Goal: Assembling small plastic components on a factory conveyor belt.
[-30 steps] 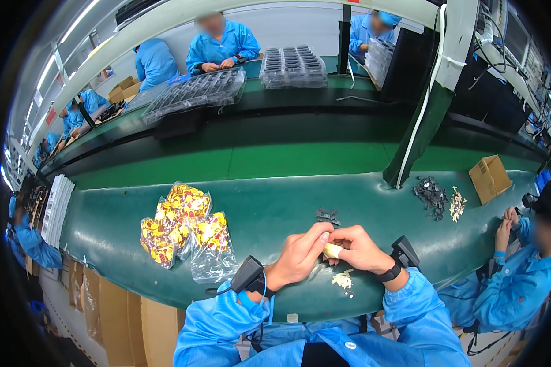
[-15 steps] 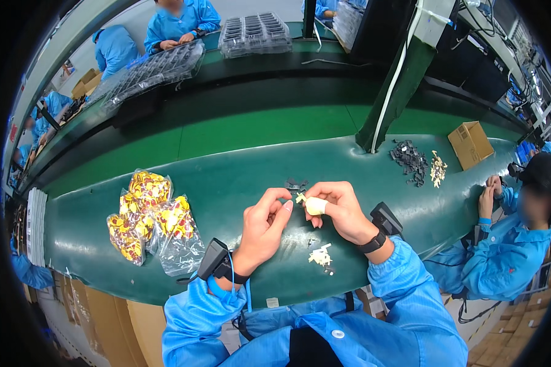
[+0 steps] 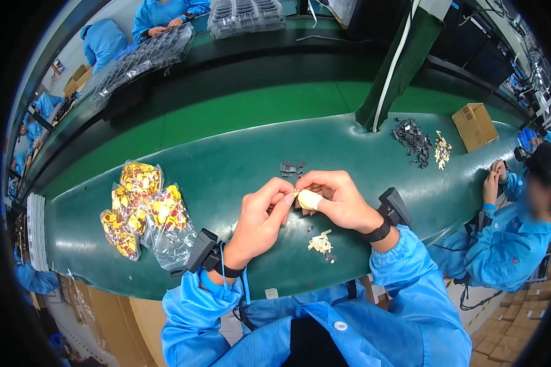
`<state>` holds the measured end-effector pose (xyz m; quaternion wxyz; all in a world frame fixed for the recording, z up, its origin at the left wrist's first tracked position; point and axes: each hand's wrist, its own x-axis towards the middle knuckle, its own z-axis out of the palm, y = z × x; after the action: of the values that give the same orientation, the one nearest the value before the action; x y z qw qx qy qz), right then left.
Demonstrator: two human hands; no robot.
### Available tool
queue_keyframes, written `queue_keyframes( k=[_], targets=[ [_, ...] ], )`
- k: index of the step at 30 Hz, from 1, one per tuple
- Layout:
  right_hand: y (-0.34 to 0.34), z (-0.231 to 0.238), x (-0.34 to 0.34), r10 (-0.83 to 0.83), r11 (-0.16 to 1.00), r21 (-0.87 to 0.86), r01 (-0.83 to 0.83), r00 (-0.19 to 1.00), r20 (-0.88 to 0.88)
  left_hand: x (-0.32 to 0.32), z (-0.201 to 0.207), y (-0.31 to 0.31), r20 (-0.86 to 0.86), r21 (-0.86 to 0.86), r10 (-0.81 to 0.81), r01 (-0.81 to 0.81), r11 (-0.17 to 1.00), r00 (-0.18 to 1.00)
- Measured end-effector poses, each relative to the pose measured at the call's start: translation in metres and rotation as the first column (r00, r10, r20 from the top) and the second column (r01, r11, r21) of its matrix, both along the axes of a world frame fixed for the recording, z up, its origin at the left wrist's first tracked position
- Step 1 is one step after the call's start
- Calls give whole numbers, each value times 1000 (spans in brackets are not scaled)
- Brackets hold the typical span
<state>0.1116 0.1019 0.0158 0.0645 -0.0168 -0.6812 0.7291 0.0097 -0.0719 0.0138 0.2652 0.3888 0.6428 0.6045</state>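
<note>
My left hand point(image 3: 262, 219) and my right hand point(image 3: 340, 200) meet fingertip to fingertip above the green work table point(image 3: 239, 168). Between them is a small cream plastic piece point(image 3: 297, 192), mostly covered by the fingers; both hands are closed on it in a pinch. A pale yellow cover wraps the right thumb. Just beyond the fingertips lies a little heap of dark grey plastic parts point(image 3: 292, 167). Nearer to me, below the right hand, a loose pile of cream plastic pieces point(image 3: 320, 243) rests on the table, with a few dark bits beside it.
Clear bags of yellow and red pieces point(image 3: 142, 208) lie at left. Far right hold a dark parts pile point(image 3: 414, 140), a cream pile point(image 3: 442, 150) and an open cardboard box point(image 3: 475, 126). A green post point(image 3: 389, 85) rises behind. A co-worker point(image 3: 502, 226) sits at right; others work beyond.
My hands have drawn closer together, and the cream piece is now more hidden between the fingertips. The whole view has shifted slightly, with the table's things sitting a little higher.
</note>
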Motion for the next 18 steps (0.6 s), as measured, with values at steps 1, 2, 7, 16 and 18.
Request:
queue_keyframes(
  k=[1, 2, 7, 16, 18],
  targets=[
    [1, -2, -1, 0, 1000, -3, 0, 1000, 2, -1, -1, 1, -60, -7, -6, 6, 1000, 998],
    [3, -4, -1, 21, 1000, 23, -21, 1000, 2, -2, -1, 2, -58, -10, -6, 6, 1000, 998],
    [3, -1, -3, 19, 997, 72, -21, 1000, 24, 2, 5, 5, -294, -24, 109, -122, 992, 950],
    [-1, -4, -2, -53, 990, 132, 49, 998, 28, 7, -9, 9, -670, 138, 277, -251, 958, 689],
    [-2, -5, -2, -58, 991, 126, 53, 998, 35, 7, -10, 9, -676, 141, 274, -245, 959, 684]
  ],
)
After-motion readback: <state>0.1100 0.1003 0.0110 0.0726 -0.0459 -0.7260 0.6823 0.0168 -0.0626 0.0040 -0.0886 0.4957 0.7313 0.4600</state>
